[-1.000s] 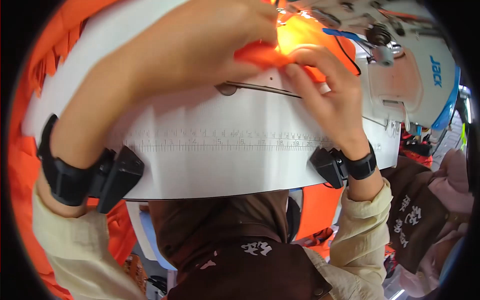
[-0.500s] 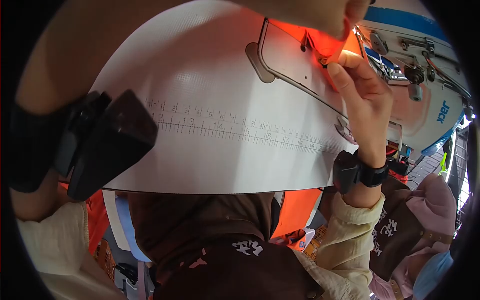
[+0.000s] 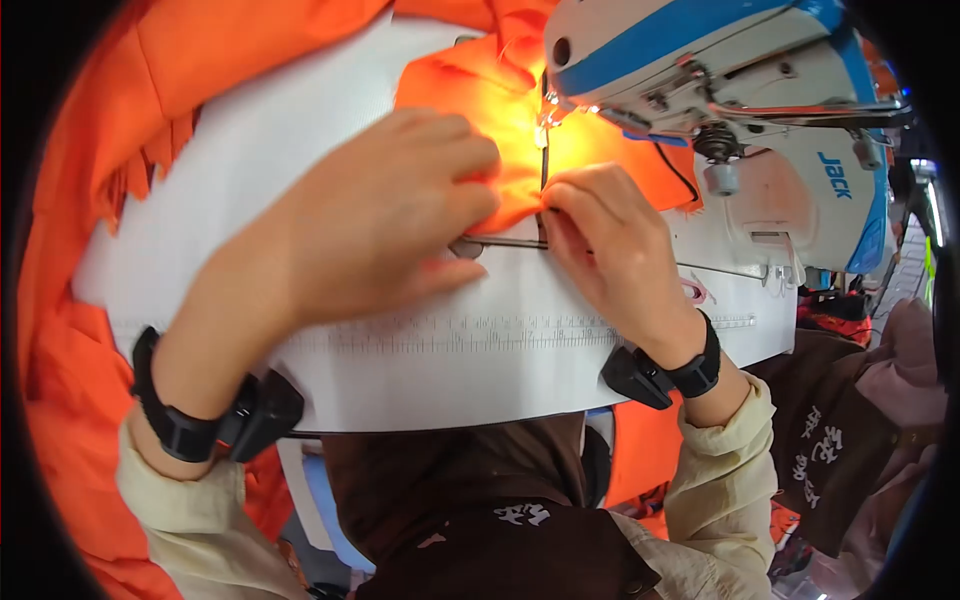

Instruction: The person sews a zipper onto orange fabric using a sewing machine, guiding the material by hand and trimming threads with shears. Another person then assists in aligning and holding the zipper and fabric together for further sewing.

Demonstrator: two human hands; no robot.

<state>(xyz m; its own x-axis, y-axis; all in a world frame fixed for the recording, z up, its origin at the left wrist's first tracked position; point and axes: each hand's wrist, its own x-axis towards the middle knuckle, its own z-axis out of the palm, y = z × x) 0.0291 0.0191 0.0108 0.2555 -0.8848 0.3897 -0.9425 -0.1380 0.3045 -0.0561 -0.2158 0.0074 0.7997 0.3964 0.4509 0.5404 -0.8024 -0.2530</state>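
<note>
Orange fabric [image 3: 440, 75] lies under the needle area of a white and blue sewing machine [image 3: 690, 50], brightly lit by its lamp. A dark strip [image 3: 544, 170] runs along the fabric below the needle. My right hand [image 3: 615, 235] pinches the near end of this strip and the fabric edge. Over the left part of the fabric is my left hand [image 3: 385, 215], its fingers curled at the fabric and its thumb apart; whether it grips any cloth is hidden.
A large heap of orange fabric [image 3: 75, 200] covers the left side and hangs off the table. A printed ruler [image 3: 450, 338] crosses the white table [image 3: 400, 385]. At the right sits another person [image 3: 850, 420] in a brown apron.
The view has shifted, showing more of the machine and the orange heap. My left hand has come down beside the fabric, which now lies flatter under the needle. My right hand has moved nearer.
</note>
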